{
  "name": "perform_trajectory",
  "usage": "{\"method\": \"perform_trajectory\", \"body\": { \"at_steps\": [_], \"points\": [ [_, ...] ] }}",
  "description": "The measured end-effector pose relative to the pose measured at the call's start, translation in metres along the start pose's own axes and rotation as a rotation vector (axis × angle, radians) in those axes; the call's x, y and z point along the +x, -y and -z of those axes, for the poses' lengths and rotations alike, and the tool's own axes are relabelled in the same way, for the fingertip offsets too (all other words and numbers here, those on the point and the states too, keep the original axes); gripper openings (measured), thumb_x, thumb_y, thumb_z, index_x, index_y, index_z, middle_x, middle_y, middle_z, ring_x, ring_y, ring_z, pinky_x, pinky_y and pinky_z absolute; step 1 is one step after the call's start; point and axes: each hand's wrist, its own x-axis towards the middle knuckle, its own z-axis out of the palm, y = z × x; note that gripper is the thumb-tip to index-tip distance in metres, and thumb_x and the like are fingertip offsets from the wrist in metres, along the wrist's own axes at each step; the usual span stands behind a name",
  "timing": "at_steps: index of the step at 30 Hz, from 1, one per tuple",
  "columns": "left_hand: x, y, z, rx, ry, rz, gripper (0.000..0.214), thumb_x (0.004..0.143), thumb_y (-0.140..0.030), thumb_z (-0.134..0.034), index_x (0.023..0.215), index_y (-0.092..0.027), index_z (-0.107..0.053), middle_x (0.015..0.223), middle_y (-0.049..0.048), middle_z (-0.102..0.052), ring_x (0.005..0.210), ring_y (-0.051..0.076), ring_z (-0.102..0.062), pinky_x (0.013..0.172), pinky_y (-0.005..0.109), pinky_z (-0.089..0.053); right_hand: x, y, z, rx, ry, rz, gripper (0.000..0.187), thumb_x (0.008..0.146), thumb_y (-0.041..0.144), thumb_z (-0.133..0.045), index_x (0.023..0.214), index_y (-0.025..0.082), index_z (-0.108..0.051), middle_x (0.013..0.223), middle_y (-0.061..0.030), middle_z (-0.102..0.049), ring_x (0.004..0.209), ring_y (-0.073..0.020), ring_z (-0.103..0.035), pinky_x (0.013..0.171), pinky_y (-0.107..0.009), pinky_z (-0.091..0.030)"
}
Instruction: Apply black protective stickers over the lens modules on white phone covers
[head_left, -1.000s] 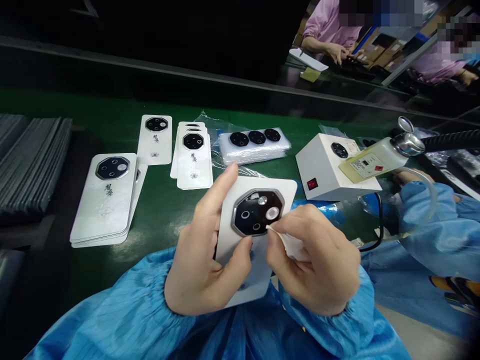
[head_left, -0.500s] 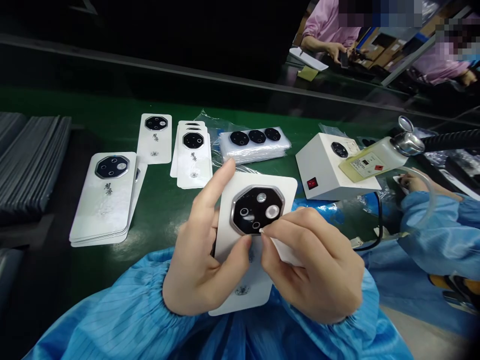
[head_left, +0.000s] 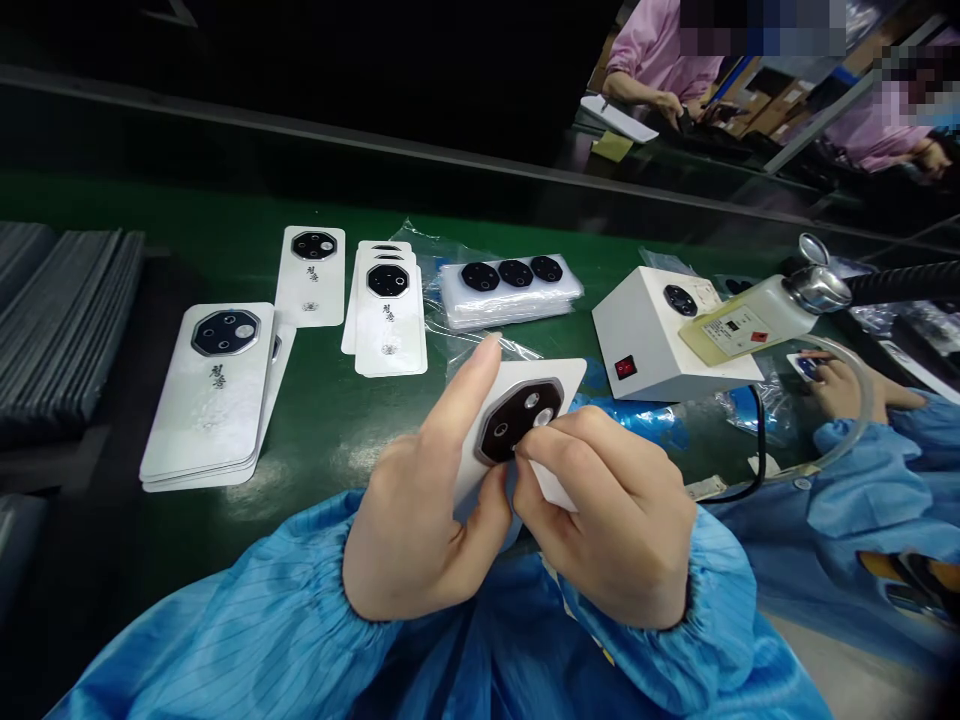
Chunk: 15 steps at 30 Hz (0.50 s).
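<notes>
My left hand [head_left: 420, 500] grips a white phone back cover [head_left: 559, 378] with a black octagonal camera module [head_left: 517, 425], tilted away from me; forefinger along its left edge, thumb on its face. My right hand [head_left: 607, 510] pinches a small white wipe [head_left: 553, 487] against the lower right edge of the camera module. Both hands are closed over the green belt.
On the green belt [head_left: 330, 420] lie a stack of white covers [head_left: 214, 395] at left, more covers [head_left: 386, 310] behind, a bag of black lens pieces [head_left: 514, 285], a white box with a red switch [head_left: 649, 345] and a solvent bottle [head_left: 750, 315]. A co-worker's blue sleeve [head_left: 885, 480] is at right.
The cover has tilted flatter and away from me, now looking smaller. My right hand's wipe slid from the module's right side to its lower edge. The co-worker's hand moved right.
</notes>
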Motion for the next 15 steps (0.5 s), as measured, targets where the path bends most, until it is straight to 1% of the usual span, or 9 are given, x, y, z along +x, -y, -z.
{"method": "perform_trajectory", "body": {
  "at_steps": [1, 3, 5, 6, 9, 11, 15],
  "points": [
    [0.0001, 0.0000, -0.0003, -0.013, 0.001, 0.008, 0.079, 0.081, -0.009, -0.052, 0.147, -0.022, -0.010, 0.144, 0.0119, -0.042, 0.097, 0.030, -0.068, 0.066, 0.036, -0.065, 0.0003, -0.0005, -0.0004, 0.005, 0.003, 0.001, 0.012, 0.077, 0.003, -0.054, 0.076, 0.015, -0.057, 0.067, -0.0014, -0.058, 0.060, -0.0112, -0.053, 0.052, -0.024, -0.043],
    [0.0010, -0.0003, -0.0006, -0.023, 0.004, 0.001, 0.080, 0.080, -0.007, -0.051, 0.147, -0.023, -0.010, 0.140, 0.0106, -0.047, 0.074, 0.022, -0.072, 0.054, 0.032, -0.063, 0.0009, -0.0011, -0.0011, 0.013, 0.009, 0.005, 0.012, 0.077, 0.003, -0.054, 0.075, 0.015, -0.058, 0.066, -0.0019, -0.057, 0.060, -0.0116, -0.053, 0.051, -0.024, -0.043],
    [0.0023, -0.0005, -0.0006, -0.009, 0.000, -0.025, 0.081, 0.079, -0.006, -0.051, 0.147, -0.022, -0.010, 0.133, 0.0091, -0.055, 0.056, 0.016, -0.068, 0.043, 0.028, -0.058, 0.0012, -0.0013, -0.0016, 0.021, 0.014, 0.009, 0.013, 0.078, 0.003, -0.053, 0.075, 0.014, -0.058, 0.066, -0.0024, -0.057, 0.060, -0.0118, -0.053, 0.052, -0.024, -0.043],
    [0.0030, -0.0005, -0.0006, -0.005, -0.004, -0.036, 0.081, 0.078, -0.005, -0.051, 0.147, -0.021, -0.011, 0.128, 0.0082, -0.059, 0.052, 0.015, -0.066, 0.040, 0.027, -0.057, 0.0013, -0.0014, -0.0017, 0.025, 0.018, 0.011, 0.013, 0.079, 0.003, -0.052, 0.075, 0.014, -0.058, 0.067, -0.0025, -0.058, 0.061, -0.0117, -0.053, 0.052, -0.024, -0.044],
    [0.0042, -0.0002, -0.0006, 0.013, -0.008, -0.039, 0.080, 0.078, -0.005, -0.051, 0.147, -0.021, -0.013, 0.120, 0.0061, -0.065, 0.054, 0.016, -0.066, 0.041, 0.027, -0.057, 0.0015, -0.0016, -0.0018, 0.026, 0.022, 0.009, 0.015, 0.079, 0.003, -0.050, 0.075, 0.015, -0.058, 0.067, -0.0017, -0.058, 0.061, -0.0110, -0.053, 0.053, -0.024, -0.045],
    [0.0043, 0.0001, -0.0005, 0.021, -0.008, -0.040, 0.079, 0.078, -0.006, -0.051, 0.147, -0.020, -0.014, 0.121, 0.0061, -0.064, 0.055, 0.016, -0.067, 0.041, 0.027, -0.057, 0.0018, -0.0018, -0.0022, 0.023, 0.019, 0.007, 0.014, 0.079, 0.004, -0.050, 0.075, 0.015, -0.058, 0.067, -0.0016, -0.058, 0.061, -0.0108, -0.053, 0.053, -0.023, -0.045],
    [0.0039, 0.0011, 0.0001, 0.017, -0.015, -0.069, 0.079, 0.078, -0.005, -0.051, 0.147, -0.018, -0.015, 0.122, 0.0074, -0.064, 0.049, 0.015, -0.064, 0.037, 0.028, -0.054, 0.0021, -0.0015, -0.0035, 0.009, 0.008, 0.007, 0.013, 0.078, 0.003, -0.052, 0.076, 0.014, -0.058, 0.066, -0.0017, -0.058, 0.060, -0.0110, -0.053, 0.051, -0.024, -0.044]
  ]
}}
